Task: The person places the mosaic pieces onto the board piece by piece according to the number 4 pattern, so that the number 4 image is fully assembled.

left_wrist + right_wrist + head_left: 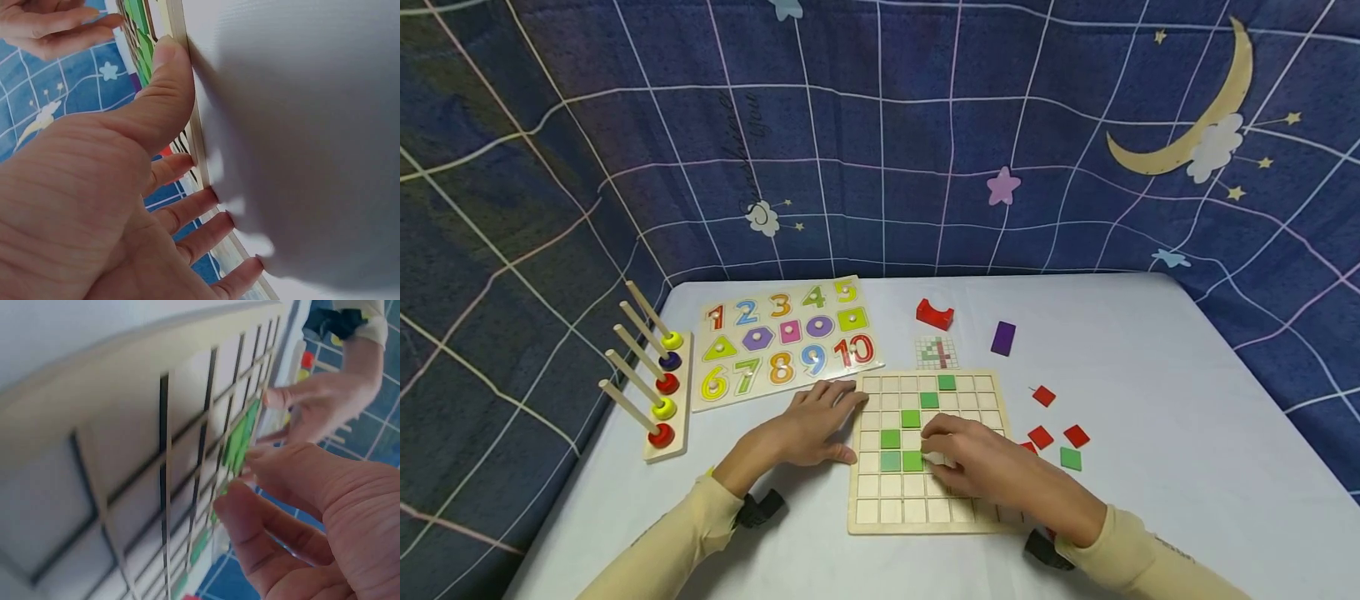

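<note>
Head view: grid board [925,454] steadied at its left edge by left hand [816,425], fingers laid flat and spread — likely to stop sliding. Right hand [973,467] held over board's middle cells, fingertips pinched on pale tile [934,458] beside green tiles [901,450]. Loose red tiles [1058,435] scattered right of board.

Left wrist view: thumb [165,81] pressed against board edge; board surface cut off.

Right wrist view: pinched tile hidden behind fingers [275,525] — colour not made out.

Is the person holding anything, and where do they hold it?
The right hand pinches a small pale tile at its edge over the grid board. The left hand only rests against the board's left edge.
</note>
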The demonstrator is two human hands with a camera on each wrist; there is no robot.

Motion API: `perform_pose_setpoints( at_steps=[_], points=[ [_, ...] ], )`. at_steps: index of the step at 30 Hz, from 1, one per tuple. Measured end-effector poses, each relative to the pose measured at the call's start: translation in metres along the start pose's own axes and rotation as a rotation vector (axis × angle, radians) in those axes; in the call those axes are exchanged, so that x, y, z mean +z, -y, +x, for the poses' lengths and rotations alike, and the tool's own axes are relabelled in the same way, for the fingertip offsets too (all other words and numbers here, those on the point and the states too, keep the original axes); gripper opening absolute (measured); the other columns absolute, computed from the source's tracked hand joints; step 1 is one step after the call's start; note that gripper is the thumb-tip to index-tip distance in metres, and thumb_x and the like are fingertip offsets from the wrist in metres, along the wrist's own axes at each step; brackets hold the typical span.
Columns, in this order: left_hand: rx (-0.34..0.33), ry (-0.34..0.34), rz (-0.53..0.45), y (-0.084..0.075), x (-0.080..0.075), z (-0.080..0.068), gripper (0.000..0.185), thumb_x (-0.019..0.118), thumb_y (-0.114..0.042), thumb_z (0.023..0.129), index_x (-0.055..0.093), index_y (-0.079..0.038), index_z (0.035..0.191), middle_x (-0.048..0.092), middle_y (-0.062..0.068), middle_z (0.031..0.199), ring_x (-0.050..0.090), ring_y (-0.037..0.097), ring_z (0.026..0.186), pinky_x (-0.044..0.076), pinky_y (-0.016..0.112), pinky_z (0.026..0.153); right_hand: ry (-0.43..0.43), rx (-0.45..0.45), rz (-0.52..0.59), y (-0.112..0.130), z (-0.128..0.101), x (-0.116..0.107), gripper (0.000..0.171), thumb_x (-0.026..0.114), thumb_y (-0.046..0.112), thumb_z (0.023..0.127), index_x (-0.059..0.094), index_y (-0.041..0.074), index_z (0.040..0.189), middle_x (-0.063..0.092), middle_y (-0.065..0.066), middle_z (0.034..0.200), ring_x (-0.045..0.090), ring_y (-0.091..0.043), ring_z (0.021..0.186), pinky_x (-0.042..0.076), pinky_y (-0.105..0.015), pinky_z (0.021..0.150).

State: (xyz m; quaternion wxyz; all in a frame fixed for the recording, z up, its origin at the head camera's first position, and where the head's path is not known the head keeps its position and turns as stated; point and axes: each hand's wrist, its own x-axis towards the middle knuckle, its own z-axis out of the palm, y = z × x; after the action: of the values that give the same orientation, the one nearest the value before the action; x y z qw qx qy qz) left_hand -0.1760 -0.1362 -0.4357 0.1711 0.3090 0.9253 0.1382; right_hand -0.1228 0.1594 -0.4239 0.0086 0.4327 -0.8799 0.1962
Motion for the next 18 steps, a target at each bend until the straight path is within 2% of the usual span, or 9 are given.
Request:
perform_pose_setpoints(
  at_steps=[4,10,15,18],
  points=[
    [-0.005,0.005,0.000,-0.002,-0.001,0.001,0.084,0.080,-0.040,0.095,0.039,-0.006,0.160,0.034,0.024,0.168,0.033,0.045,0.155,0.031,0.069,0.119,-0.009,0.045,-0.018,-0.005,-0.011,-0.010,0.015,0.080,-0.002,0.090,0.078,0.006,0.102,0.073,-0.010,0.117,0.072,-0.023,0.106,0.062,-0.032,0.088],
    [-0.011,0.017,-0.010,-0.004,-0.002,0.001,0.083,0.080,-0.039,0.095,0.038,-0.006,0.160,0.033,0.024,0.169,0.032,0.046,0.156,0.031,0.070,0.119,-0.047,0.115,-0.040,-0.014,-0.035,-0.022,0.016,0.081,-0.002,0.089,0.077,0.006,0.102,0.073,-0.011,0.117,0.071,-0.026,0.105,0.061,-0.028,0.080],
    [-0.014,0.017,-0.011,-0.005,-0.002,0.000,0.083,0.080,-0.038,0.096,0.038,-0.006,0.160,0.033,0.024,0.168,0.032,0.046,0.155,0.031,0.070,0.119,-0.021,0.239,-0.073,-0.026,-0.057,-0.029,0.021,0.085,0.000,0.086,0.079,0.006,0.105,0.072,-0.008,0.117,0.071,-0.025,0.104,0.063,-0.030,0.081],
    [-0.008,0.013,-0.007,-0.005,-0.003,-0.001,0.083,0.080,-0.038,0.095,0.039,-0.005,0.160,0.034,0.024,0.168,0.033,0.047,0.154,0.032,0.070,0.119,-0.013,0.280,-0.069,-0.036,-0.071,-0.037,0.023,0.088,-0.002,0.083,0.081,0.006,0.104,0.073,-0.007,0.114,0.072,-0.024,0.101,0.064,-0.032,0.082]
  ],
)
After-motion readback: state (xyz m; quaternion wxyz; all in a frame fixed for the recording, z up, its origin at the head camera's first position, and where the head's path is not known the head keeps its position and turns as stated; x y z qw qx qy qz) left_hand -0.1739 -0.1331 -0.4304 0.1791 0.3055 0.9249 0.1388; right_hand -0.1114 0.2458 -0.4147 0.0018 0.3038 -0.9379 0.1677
